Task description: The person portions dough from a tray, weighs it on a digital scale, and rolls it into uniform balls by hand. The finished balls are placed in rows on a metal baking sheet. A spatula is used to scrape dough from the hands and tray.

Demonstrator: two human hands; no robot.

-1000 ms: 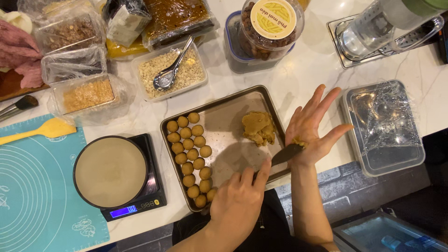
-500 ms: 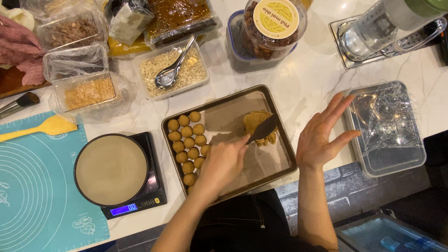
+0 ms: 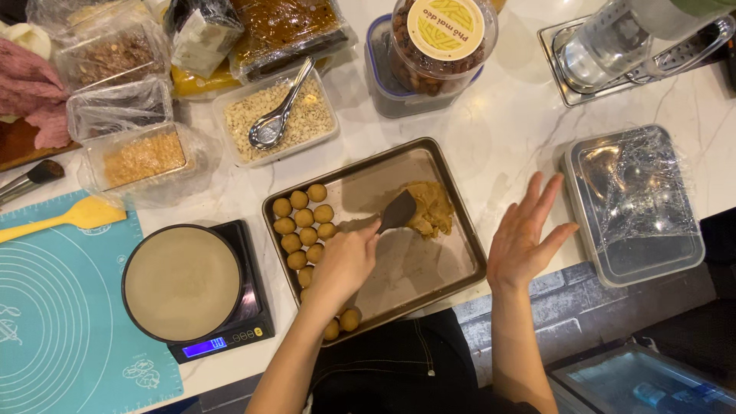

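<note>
Fingers of the left hand (image 3: 346, 261) clench a dark flat scraper (image 3: 396, 211), its blade against the tan dough lump (image 3: 429, 208) in the rectangular metal baking tray (image 3: 460, 230). The right hand (image 3: 527, 238) hovers released, fingers spread. Far off, a round yellow-labelled lidded jar (image 3: 443, 34) stands on white marble counter (image 3: 506, 130); small dough balls (image 3: 303, 224) fill the tray's left.

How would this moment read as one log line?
left hand: holds scraper at dough lump | right hand: open, empty | tray: dough balls

Round yellow jar label (image 3: 445, 27) top centre; blue scale screen (image 3: 204, 347) lower left
</note>
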